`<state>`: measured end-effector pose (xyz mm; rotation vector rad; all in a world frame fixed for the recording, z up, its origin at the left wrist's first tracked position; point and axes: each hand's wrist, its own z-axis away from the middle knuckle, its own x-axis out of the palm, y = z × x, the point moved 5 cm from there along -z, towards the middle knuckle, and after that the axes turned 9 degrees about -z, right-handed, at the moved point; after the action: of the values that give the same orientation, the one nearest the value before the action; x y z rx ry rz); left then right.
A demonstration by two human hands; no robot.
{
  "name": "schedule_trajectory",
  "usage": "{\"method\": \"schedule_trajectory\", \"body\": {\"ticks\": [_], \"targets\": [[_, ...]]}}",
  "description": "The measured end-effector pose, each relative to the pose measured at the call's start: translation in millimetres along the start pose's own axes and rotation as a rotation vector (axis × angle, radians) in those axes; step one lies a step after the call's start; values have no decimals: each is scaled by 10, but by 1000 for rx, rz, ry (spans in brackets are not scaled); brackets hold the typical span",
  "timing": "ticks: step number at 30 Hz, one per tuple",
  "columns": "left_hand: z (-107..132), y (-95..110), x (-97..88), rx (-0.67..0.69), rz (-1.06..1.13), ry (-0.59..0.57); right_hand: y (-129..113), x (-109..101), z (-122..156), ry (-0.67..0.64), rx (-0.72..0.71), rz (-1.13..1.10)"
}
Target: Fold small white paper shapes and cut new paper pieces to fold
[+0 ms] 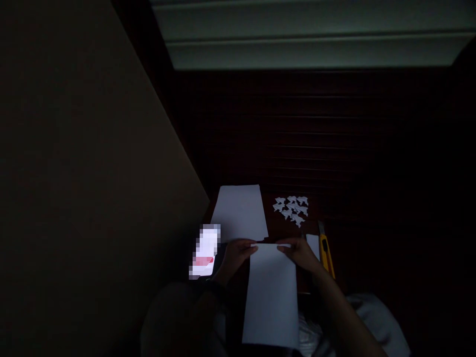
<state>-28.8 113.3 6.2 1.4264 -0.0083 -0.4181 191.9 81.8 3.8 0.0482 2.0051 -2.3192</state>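
- far left, a plain wall slants down toward the dark table.
- next to it, a bright screen, blurred into blocks, lies just beside the left wrist.
- then a stack of white paper lies at the back of the table, its near edge just beyond the left hand.
- the left hand pinches the far left corner of a sheet of white paper between thumb and fingers.
- that sheet is held between both hands, in front of the person, its long side running toward the lap.
- farther back, small folded white pieces lie in a cluster, some overlapping.
- the right hand pinches the sheet's far edge near its right corner.
- a narrow white paper piece lies just beside that hand, partly hidden by it.
- farthest right on the table, a yellow cutter lies with its metal end pointing away.
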Motion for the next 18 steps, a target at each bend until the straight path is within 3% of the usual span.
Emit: {"method": "schedule_trajectory", "body": {"ticks": [18], "targets": [[-6, 81, -61, -14, -130, 57, -20, 11, -24, 3, -39, 44]]}}
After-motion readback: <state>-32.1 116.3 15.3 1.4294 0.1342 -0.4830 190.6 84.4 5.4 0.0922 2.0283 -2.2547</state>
